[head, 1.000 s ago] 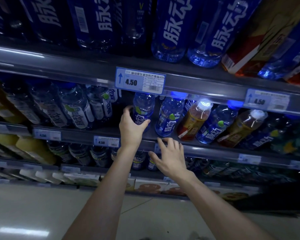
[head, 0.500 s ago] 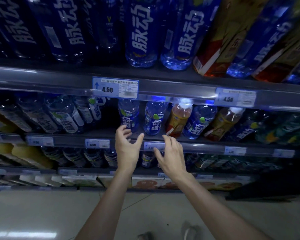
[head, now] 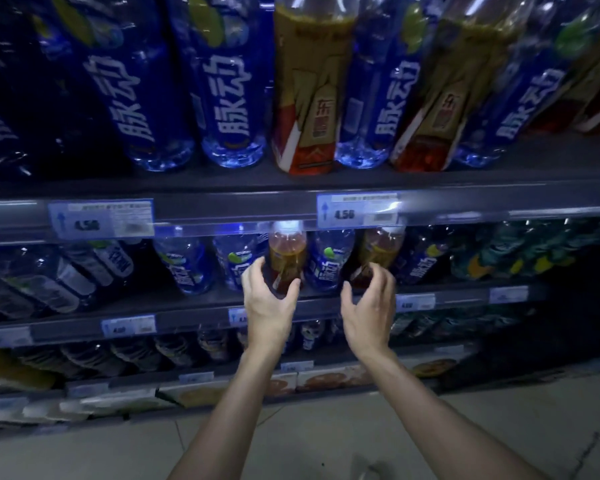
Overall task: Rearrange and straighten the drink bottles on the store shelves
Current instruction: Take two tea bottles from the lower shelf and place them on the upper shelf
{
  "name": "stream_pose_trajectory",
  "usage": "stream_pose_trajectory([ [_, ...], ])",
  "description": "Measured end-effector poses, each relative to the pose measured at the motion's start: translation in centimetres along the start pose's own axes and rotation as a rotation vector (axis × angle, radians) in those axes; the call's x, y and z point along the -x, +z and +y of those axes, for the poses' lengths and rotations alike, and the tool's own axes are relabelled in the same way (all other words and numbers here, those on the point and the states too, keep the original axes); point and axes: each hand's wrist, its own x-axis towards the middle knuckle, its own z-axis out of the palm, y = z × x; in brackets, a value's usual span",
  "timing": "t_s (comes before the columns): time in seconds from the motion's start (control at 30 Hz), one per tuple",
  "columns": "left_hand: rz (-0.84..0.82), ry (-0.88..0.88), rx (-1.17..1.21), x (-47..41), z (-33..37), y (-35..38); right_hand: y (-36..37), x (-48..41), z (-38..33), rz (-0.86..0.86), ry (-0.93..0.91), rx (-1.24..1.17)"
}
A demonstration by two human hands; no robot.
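On the middle shelf point(head: 194, 306), blue-labelled drink bottles alternate with two amber tea bottles. My left hand point(head: 269, 299) is wrapped around the lower part of the left amber bottle point(head: 286, 252). My right hand point(head: 371, 306) reaches the base of the right amber bottle point(head: 381, 251), fingers curled at it, thumb apart; whether it grips is unclear. A blue bottle point(head: 328, 263) stands between the two. Further blue bottles point(head: 184, 265) stand to the left, some leaning.
The top shelf point(head: 291, 202) holds tall blue bottles point(head: 232, 98) and amber tea bottles point(head: 309, 98), with price tags point(head: 357, 211) on its rail. Lower shelves hold more bottles and boxed goods point(head: 319, 381). Green-labelled bottles point(head: 520, 251) fill the right. Pale floor lies below.
Both hands moved right along the middle shelf, off the blue bottles. My left hand closed around the left amber bottle; my right hand reached the right amber one. The view shifted right and closer.
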Motion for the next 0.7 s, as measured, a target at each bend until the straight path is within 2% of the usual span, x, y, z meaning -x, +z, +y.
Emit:
stream_pose_trajectory([
  [0.13,0.042,-0.052,-0.027,-0.3,1.0,2.5,-0.1,-2.4,1.6,0.075,0.128,-0.081],
  [0.43,0.229,-0.17,-0.023,-1.1,0.6,5.3,1.4,-4.5,3.1,-0.026,0.253,-0.179],
  [0.7,0.25,-0.195,-0.043,-1.8,0.8,5.3,1.8,-5.0,2.6,0.03,0.289,-0.251],
])
